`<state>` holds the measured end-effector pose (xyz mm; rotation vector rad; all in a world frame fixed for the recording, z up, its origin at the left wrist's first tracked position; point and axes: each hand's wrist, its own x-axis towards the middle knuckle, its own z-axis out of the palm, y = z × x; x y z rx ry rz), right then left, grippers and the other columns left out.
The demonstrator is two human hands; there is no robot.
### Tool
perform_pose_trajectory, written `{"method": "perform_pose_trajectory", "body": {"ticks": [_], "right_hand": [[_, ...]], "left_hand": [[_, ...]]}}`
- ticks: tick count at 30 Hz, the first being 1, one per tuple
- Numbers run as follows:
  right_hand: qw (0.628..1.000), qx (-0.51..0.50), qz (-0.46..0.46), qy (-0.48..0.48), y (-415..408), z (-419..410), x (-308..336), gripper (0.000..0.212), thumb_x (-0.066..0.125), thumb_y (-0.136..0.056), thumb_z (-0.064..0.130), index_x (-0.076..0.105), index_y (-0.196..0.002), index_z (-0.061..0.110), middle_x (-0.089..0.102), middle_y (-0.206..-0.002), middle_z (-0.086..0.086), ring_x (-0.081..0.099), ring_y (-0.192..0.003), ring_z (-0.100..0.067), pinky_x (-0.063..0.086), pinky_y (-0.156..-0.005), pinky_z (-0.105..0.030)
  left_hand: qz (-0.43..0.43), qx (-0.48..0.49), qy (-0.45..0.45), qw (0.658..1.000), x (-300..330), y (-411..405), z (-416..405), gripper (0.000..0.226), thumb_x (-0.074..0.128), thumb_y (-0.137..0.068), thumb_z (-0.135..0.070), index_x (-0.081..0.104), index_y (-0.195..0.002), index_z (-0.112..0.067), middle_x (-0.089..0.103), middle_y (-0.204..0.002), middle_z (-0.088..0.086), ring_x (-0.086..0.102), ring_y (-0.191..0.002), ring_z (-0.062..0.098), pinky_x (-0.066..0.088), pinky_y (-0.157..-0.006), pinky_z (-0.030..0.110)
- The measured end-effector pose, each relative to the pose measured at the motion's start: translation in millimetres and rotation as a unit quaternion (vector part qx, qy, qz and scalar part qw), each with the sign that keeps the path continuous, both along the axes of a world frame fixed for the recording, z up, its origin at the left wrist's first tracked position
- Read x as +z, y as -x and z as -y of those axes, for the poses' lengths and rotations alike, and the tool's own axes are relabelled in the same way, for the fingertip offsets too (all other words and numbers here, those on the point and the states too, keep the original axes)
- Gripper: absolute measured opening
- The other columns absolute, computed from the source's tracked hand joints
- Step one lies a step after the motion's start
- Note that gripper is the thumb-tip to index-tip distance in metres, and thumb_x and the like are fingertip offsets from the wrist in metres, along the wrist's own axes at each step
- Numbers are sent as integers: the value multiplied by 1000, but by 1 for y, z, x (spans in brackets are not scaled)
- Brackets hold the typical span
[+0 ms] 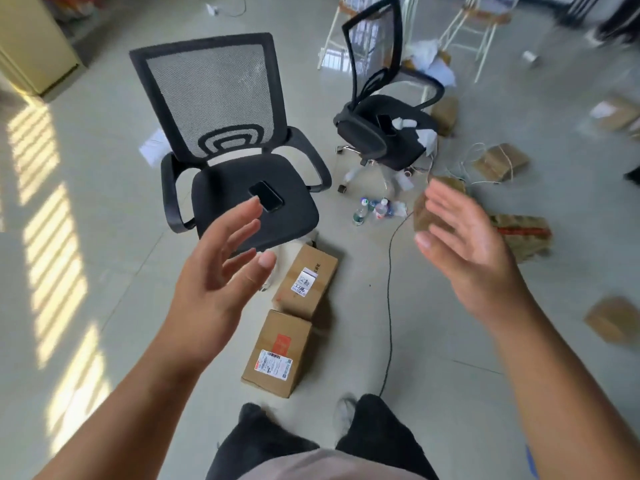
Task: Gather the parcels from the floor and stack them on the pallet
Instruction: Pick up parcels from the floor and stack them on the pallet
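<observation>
Two brown cardboard parcels lie on the tiled floor in front of my feet: the nearer parcel [277, 353] with a red sticker and a white label, and the farther parcel [306, 280] with a white label. My left hand [221, 268] and my right hand [467, 244] are held up above them, palms facing each other, fingers spread and holding nothing. More brown parcels lie to the right: one behind my right hand [424, 211], one with red print [523, 237], one tied with string [500, 161], one at the right edge [613, 322]. No pallet shows.
A black mesh office chair [239, 188] with a phone [266, 196] on its seat stands just beyond the parcels. A second chair [384, 133] stands behind it. Bottles [372, 209] and a black cable [389, 306] lie on the floor. White stools stand at the back.
</observation>
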<state>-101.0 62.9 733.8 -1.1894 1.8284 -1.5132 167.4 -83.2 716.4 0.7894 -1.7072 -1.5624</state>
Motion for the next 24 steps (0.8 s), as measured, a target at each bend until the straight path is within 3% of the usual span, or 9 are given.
{"method": "perform_pose_trajectory", "body": {"ticks": [4, 10, 13, 19, 21, 24], "right_hand": [[999, -45, -17, 8, -13, 3, 16, 59, 70, -81, 45, 51, -137, 47, 54, -150, 21, 46, -144, -4, 38, -120, -41], [996, -80, -40, 15, 9, -16, 45, 61, 72, -83, 44, 49, -139, 43, 52, -152, 19, 45, -144, -3, 38, -120, -40], [994, -96, -46, 36, 36, -37, 49, 58, 77, -91, 28, 49, -140, 41, 53, -151, 19, 46, -144, -4, 37, -122, -45], [986, -147, -48, 54, 128, -120, 50, 60, 63, -97, -1, 51, -138, 42, 53, -153, 14, 47, -144, -4, 38, -121, -46], [983, -167, -47, 54, 163, -153, 50, 61, 63, -97, -2, 51, -139, 42, 53, -153, 14, 47, -144, -3, 38, -120, -44], [982, -174, -57, 54, 207, -195, 52, 57, 66, -95, 11, 51, -140, 44, 53, -152, 17, 45, -144, -2, 37, -122, -45]], "left_hand": [[-4, -16, -9, 1000, -5, -4, 27, 54, 67, -92, -31, 56, -145, -35, 60, -150, -16, 54, -142, 6, 49, -107, 33], [-25, -55, 5, 998, 11, 30, 12, 58, 67, -92, -33, 54, -148, -37, 58, -151, -20, 51, -142, 1, 46, -107, 31], [-31, -68, 25, 997, 23, 58, 1, 59, 71, -91, -36, 55, -147, -38, 59, -150, -21, 51, -143, 1, 45, -109, 34], [-41, -84, 51, 994, 35, 142, -46, 59, 72, -90, -36, 55, -147, -34, 60, -149, -19, 51, -143, 4, 44, -111, 37], [-42, -105, 51, 992, 36, 179, -71, 63, 73, -87, -43, 55, -147, -33, 59, -151, -15, 51, -145, 8, 43, -113, 41], [-35, -140, 50, 988, 37, 239, -111, 59, 72, -91, -31, 55, -147, -29, 60, -151, -14, 52, -144, 7, 44, -117, 46]]}}
